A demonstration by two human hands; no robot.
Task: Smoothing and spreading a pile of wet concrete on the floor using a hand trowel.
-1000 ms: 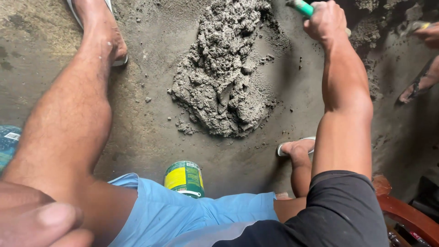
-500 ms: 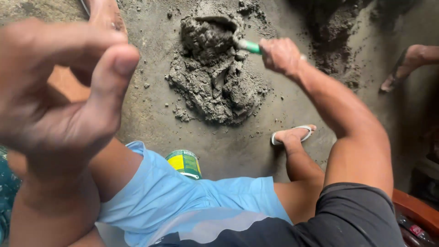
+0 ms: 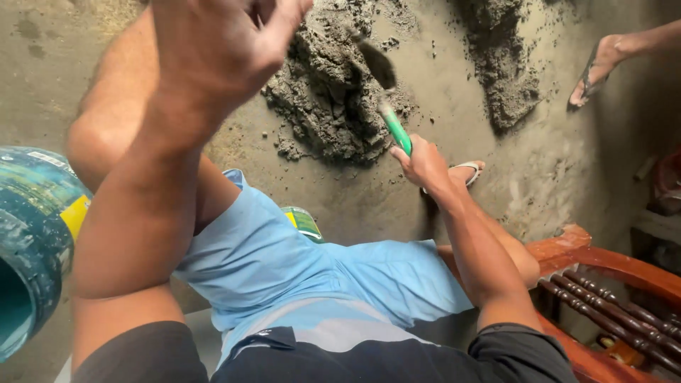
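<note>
Gripping a green-handled metal trowel (image 3: 386, 99), the right hand (image 3: 424, 164) is closed around its handle — the blurred blade sits at the grey wet mortar heap (image 3: 330, 106) on the concrete floor (image 3: 454, 85). Raised close to the camera, the left hand (image 3: 216, 50) is empty, fingers loosely curled.

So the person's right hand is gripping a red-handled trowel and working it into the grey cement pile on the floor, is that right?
Not quite: the handle is green, not red. The head view shows the right hand gripping a green-handled trowel, its blade in the grey cement pile on the floor, as you said.
</note>
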